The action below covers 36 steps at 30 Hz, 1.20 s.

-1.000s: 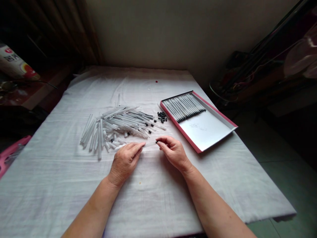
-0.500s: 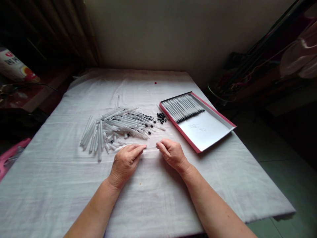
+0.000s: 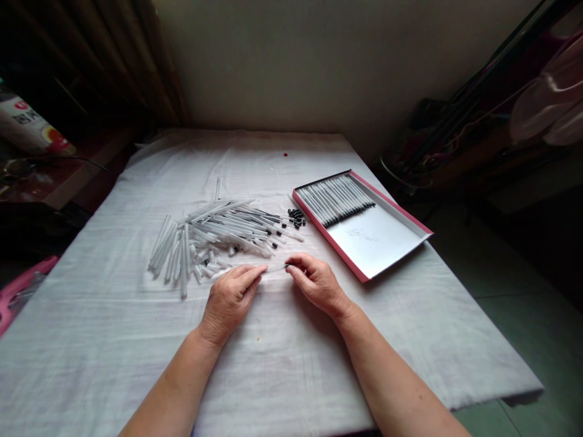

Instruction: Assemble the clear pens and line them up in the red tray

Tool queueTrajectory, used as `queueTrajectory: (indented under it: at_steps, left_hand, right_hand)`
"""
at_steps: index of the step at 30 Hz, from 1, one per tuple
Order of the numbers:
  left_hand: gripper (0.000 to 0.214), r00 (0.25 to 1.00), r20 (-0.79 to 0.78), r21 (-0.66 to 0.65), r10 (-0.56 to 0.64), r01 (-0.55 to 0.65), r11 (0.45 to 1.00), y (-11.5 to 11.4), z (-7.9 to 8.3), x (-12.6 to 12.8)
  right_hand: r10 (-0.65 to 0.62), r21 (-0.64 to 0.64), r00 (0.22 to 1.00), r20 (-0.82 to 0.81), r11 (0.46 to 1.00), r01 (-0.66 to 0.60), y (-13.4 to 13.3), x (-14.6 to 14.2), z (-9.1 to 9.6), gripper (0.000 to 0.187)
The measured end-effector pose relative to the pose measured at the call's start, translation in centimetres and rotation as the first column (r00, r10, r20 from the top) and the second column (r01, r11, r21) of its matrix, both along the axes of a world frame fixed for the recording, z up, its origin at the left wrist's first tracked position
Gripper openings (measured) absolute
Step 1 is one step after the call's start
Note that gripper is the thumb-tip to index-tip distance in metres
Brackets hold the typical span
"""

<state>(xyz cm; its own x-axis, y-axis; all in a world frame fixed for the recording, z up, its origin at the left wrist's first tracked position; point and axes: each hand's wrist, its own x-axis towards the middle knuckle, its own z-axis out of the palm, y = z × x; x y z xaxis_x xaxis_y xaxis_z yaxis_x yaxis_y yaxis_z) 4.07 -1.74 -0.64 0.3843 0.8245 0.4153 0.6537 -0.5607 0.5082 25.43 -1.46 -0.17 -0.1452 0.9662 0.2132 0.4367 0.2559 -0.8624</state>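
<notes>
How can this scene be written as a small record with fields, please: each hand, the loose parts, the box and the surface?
left hand: pinches one end of a thin clear tube
right hand: pinches a small black piece at the other end
loose tubes: heaped left of the box
black caps: clustered beside the box
box: shallow, red-sided, holding a row of black-ended tubes
surface: pale cloth, slightly wrinkled

We've got a table [image 3: 282, 376] under a pale cloth. Just past our left hand [image 3: 233, 297] there's a messy heap of clear tubes [image 3: 223, 221], loose black caps [image 3: 297, 217] beyond our right hand [image 3: 316, 282], a pink-sided tray [image 3: 392, 243] further right, and some tiny red bit [image 3: 285, 155] way beyond both.
</notes>
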Motion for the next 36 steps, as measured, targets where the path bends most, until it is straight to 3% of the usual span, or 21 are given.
queueTrajectory:
  at_steps: [5, 12, 14, 19, 27, 33, 36]
  left_hand:
    - [0.028, 1.0, -0.007, -0.002, -0.03, 0.03, 1.0, 0.0, 0.0, 0.1]
    - [0.028, 1.0, 0.005, -0.004, -0.01, 0.01, 1.0, 0.0, 0.0, 0.0]
    - [0.028, 1.0, 0.003, -0.008, -0.016, 0.016, 1.0, 0.0, 0.0, 0.0]
    - [0.028, 1.0, -0.007, -0.004, -0.029, 0.029, 1.0, 0.0, 0.0, 0.0]
    - [0.027, 1.0, -0.026, -0.006, -0.011, 0.011, 1.0, 0.0, 0.0, 0.0]
    - [0.028, 0.996, -0.053, -0.001, 0.066, -0.066, 0.998, 0.4, 0.2, -0.9]
    - [0.026, 0.998, -0.01, -0.006, 0.068, -0.068, 0.998, 0.5, 0.2, -1.0]
  right_hand:
    - [0.006, -0.013, 0.994, 0.107, 1.0, -0.005, 0.0, 0.0, 0.2, 0.032]
    - [0.008, -0.058, 0.999, -0.051, 0.998, -0.011, -0.1, 0.2, 0.2, 0.02]
    - [0.016, -0.025, 0.999, -0.039, 1.0, -0.017, 0.0, 0.3, 0.2, 0.014]
    - [0.003, -0.02, 0.998, 0.058, 1.0, -0.002, 0.0, 0.2, 0.3, 0.023]
    - [0.028, 0.02, 0.998, -0.06, 0.999, -0.027, 0.1, 0.4, -0.4, 0.013]
    - [-0.05, -0.068, 0.975, -0.216, 0.997, 0.036, 0.5, 1.4, -0.7, 0.019]
    - [-0.049, -0.09, 0.983, -0.179, 0.995, 0.034, 0.6, 1.7, -0.3, 0.02]
